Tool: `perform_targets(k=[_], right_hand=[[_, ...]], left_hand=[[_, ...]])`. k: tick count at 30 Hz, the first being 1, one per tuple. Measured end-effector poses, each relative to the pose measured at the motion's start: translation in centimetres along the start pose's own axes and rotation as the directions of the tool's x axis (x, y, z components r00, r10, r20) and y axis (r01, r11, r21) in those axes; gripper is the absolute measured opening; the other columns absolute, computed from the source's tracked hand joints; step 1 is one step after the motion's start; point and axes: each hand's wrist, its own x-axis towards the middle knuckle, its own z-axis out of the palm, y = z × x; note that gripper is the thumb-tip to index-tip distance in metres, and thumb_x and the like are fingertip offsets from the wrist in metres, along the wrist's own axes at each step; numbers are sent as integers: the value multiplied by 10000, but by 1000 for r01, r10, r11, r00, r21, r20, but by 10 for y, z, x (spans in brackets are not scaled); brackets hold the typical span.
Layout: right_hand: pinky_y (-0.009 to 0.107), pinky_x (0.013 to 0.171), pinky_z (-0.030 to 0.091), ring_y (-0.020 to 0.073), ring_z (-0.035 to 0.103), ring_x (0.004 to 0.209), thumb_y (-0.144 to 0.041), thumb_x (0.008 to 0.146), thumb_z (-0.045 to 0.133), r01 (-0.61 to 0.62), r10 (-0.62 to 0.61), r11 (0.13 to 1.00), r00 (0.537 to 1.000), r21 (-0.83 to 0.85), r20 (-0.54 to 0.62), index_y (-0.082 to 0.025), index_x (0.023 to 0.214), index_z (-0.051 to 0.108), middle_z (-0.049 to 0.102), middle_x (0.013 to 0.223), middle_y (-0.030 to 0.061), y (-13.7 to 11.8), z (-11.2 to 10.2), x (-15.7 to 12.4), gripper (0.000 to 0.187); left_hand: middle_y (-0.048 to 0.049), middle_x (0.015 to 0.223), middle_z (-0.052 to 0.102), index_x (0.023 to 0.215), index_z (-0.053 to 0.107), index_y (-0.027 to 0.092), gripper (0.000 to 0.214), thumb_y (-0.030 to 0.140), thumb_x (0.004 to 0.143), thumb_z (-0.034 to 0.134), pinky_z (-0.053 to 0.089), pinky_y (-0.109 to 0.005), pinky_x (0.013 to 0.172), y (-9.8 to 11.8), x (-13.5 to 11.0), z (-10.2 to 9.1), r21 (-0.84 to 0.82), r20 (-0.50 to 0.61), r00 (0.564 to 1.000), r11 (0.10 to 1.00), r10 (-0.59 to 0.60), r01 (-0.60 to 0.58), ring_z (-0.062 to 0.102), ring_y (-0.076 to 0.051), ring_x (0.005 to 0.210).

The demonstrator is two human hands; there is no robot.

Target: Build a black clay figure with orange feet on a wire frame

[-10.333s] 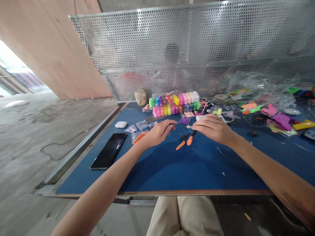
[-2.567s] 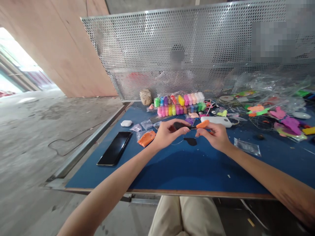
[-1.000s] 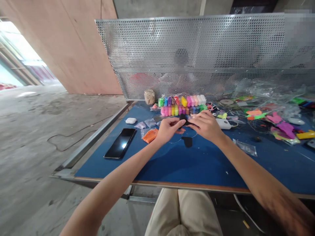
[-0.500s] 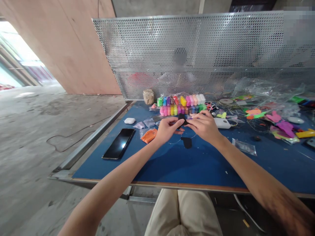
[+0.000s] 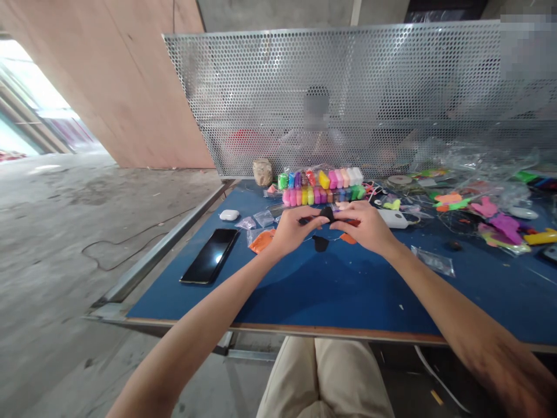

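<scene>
Currently pinching a black piece [image 5: 326,215] between thumbs and fingers of left hand [image 5: 295,230] and right hand [image 5: 364,226], above the blue table [image 5: 313,293]. Note a second black piece [image 5: 321,243] just below in view, plus an orange piece [image 5: 348,238] beneath the right hand. Log orange material [image 5: 263,240] inside a clear packet [image 5: 252,234] beside the left hand, and coloured blocks [image 5: 304,196] inside clear wrapping [image 5: 315,169] behind the hands. Cannot tell contents of flat clear bag [image 5: 434,262] at right.
</scene>
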Motion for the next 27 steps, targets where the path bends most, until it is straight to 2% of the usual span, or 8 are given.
perform_targets(k=[3,8,13,16,19,22,24,27], right_hand=[[430,885,457,258,636,877,-481,859,739,31,-32,999,999,-43,-26,-270,918,800,703,797,50,0,1,0,227],[441,922,456,254,663,903,-469,868,736,54,-55,998,998,-13,-16,-245,1062,772,752,950,69,3,3,0,299],[429,884,446,232,669,842,-416,930,677,193,-205,971,976,-143,-74,-220,1008,777,751,841,68,5,5,0,234],[439,881,440,229,672,812,-425,920,687,219,-238,959,967,-182,-89,-220,1015,775,752,811,61,3,4,0,243],[447,911,447,233,676,835,-440,931,660,134,-144,987,982,-89,-120,-230,1122,756,771,875,57,-3,-1,0,299],[412,878,484,233,685,879,-424,1000,531,-46,56,994,993,102,-105,-234,1121,767,779,927,60,-5,-10,3,326],[393,861,506,249,694,945,-454,1000,515,-162,171,960,985,227,-20,-226,1065,787,782,981,71,-3,-14,5,362],[399,888,517,288,697,1014,-539,933,605,-348,275,861,932,370,236,-209,1002,805,781,1022,88,5,-18,8,392]], left_hand=[[-33,756,708,769,721,156,356,467,923,643,459,-243,680,-3,1,1,10,15,1000,1000,-8,8,619,-143,714],[-22,742,718,792,723,163,365,489,927,630,464,-238,676,-6,0,2,-21,13,998,997,-69,70,636,-142,717],[-28,747,726,895,734,155,364,507,915,644,514,-233,673,-9,-1,7,-152,10,987,975,-160,160,685,-150,720],[-36,793,723,928,723,140,381,516,877,687,586,-267,731,-10,-1,11,-301,16,973,927,-230,224,725,-171,757],[-46,849,719,961,704,130,408,520,841,724,636,-319,764,-9,0,12,-424,16,957,865,-289,269,753,-201,802],[-54,863,714,964,695,124,414,515,832,737,655,-335,760,-8,0,10,-436,8,951,855,-308,280,763,-213,808],[-49,830,704,945,684,124,409,511,828,744,661,-330,737,-7,1,8,-420,32,948,857,-316,300,767,-221,794],[-42,771,694,913,674,129,396,517,851,719,660,-300,689,-4,1,5,-367,145,945,870,-295,328,770,-224,777]])
